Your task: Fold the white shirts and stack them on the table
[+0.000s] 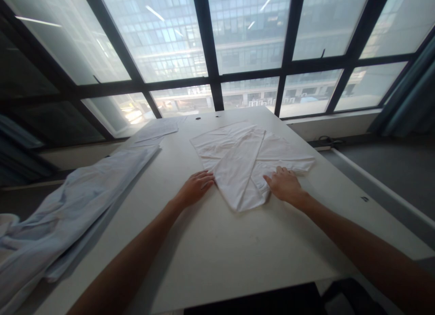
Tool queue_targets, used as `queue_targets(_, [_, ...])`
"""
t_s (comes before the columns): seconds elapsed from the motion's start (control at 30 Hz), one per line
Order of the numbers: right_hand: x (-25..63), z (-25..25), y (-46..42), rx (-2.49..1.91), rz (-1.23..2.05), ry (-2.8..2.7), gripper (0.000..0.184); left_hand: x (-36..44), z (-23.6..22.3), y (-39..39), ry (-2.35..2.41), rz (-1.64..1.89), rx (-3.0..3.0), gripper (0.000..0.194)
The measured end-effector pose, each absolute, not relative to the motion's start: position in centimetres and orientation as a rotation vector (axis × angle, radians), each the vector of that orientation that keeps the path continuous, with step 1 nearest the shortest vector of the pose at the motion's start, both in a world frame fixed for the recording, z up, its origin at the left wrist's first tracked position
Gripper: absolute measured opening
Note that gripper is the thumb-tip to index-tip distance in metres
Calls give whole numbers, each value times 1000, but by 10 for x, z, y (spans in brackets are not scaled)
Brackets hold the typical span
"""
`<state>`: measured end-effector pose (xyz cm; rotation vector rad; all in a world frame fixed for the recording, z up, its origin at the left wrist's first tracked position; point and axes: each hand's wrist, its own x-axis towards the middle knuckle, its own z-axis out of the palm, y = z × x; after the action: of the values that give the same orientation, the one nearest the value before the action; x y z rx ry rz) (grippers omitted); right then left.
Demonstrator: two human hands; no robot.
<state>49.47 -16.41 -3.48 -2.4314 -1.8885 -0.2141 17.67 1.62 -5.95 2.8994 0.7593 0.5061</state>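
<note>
Head view: a white garment lies partly folded on the white table, in front of the person and between the two hands. One long panel of it slants across the rest from upper right to lower left, and its lower end comes to a blunt point nearest the person. Creases run through the cloth, and a flap spreads out to the right.

The left hand is palm down at the garment's left edge, its fingers extended close together and unclenched, the tips touching the cloth. The right hand rests over the lower right part, fingers bent but not clenched, with the thumb set apart on the fabric.

Along the table's left side is a heap of pale clothes, some hanging past the edge. Beyond it lie flat white pieces of cloth. A small dark disc sits near the far edge. Large windows with dark frames stand behind the table, and a blue-grey curtain hangs at the right.
</note>
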Motion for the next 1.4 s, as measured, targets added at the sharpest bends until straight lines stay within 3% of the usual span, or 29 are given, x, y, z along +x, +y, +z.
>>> queue_targets(0.4, [551, -36, -153, -2565, -168, -1827, 52, 212, -39, -51, 403, 450, 3025, 33])
queue_targets(0.77, [601, -68, -135, -2398, -29, -1818, 51, 216, -39, -72, 71, 356, 2945, 41])
queue_targets(0.93, [571, -60, -137, -2249, -144, -1774, 55, 215, -45, -57, 331, 579, 2978, 43])
queue_targets(1.17, [487, -53, -160, -1616, 124, -2305, 54, 212, -49, -54, 268, 287, 2961, 49])
queue_targets(1.4, [473, -68, -161, -1662, 264, -2226, 55, 209, -53, -36, 461, 479, 2917, 40])
